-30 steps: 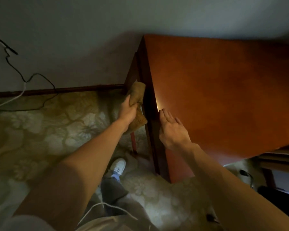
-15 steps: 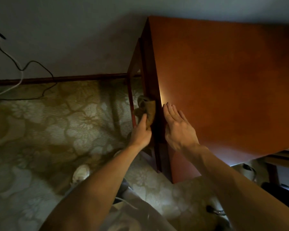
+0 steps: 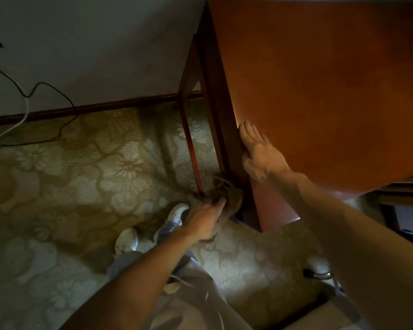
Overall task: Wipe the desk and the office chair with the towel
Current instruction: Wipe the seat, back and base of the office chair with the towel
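Observation:
The reddish-brown wooden desk (image 3: 320, 86) fills the upper right, seen from above at its left end. A crumpled tan towel (image 3: 228, 195) is pressed against the lower part of the desk's dark side panel, close to the floor. My left hand (image 3: 204, 223) grips the towel from below and to the left. My right hand (image 3: 260, 156) rests flat on the desk top at its left edge, fingers straight. The office chair is not in view.
A floral patterned carpet (image 3: 81, 175) covers the floor. My white shoes (image 3: 126, 240) stand just left of the desk's near corner. Black and white cables (image 3: 26, 96) hang along the grey wall at far left. A thin red desk leg (image 3: 193, 158) stands left of the panel.
My left hand has slid the towel down the desk's side panel, from near the top edge to just above the floor. My right hand has stayed flat on the desk top.

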The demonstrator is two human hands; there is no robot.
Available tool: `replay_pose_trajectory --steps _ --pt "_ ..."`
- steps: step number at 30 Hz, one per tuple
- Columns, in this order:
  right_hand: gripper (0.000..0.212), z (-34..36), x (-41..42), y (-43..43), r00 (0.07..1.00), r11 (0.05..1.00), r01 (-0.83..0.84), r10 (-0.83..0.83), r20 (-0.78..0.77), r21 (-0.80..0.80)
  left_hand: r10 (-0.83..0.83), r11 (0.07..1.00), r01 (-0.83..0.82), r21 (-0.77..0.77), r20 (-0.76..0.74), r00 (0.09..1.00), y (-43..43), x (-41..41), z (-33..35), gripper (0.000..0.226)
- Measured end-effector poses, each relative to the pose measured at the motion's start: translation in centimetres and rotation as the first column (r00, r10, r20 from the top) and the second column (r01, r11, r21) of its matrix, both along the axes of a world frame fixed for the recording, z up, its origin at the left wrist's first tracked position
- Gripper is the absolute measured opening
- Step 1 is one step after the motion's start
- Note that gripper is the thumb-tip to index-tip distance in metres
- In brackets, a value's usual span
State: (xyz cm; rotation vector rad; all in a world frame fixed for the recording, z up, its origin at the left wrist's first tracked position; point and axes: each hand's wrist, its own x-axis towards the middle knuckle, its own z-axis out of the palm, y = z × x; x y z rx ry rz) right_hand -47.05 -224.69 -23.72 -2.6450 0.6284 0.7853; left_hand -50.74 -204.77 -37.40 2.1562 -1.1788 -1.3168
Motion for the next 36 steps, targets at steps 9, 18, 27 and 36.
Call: replay_pose_trajectory --steps 9,18,27,36 --pt "0.083 -0.3 0.3 -0.1 0.998 0.999 0.028 -0.026 -0.057 0.041 0.589 0.807 -0.59 -0.01 -0.046 0.807 -1.2 9.8 0.2 0.05" --pt "0.09 -0.7 -0.2 -0.5 0.999 0.999 -0.005 0.007 -0.04 0.047 0.371 0.929 -0.368 0.045 -0.08 0.925 -4.6 3.4 1.1 0.07" --pt "0.084 -1.3 -1.0 0.1 0.998 0.999 0.046 -0.046 0.054 0.008 0.178 0.982 -0.179 -0.067 -0.019 0.984 -1.5 -2.7 0.5 0.051" --pt "0.077 -0.2 -8.3 5.0 0.972 0.988 0.125 -0.105 0.209 -0.085 -0.282 0.959 0.278 -0.054 -0.103 0.954 1.3 -9.1 2.0 0.051"
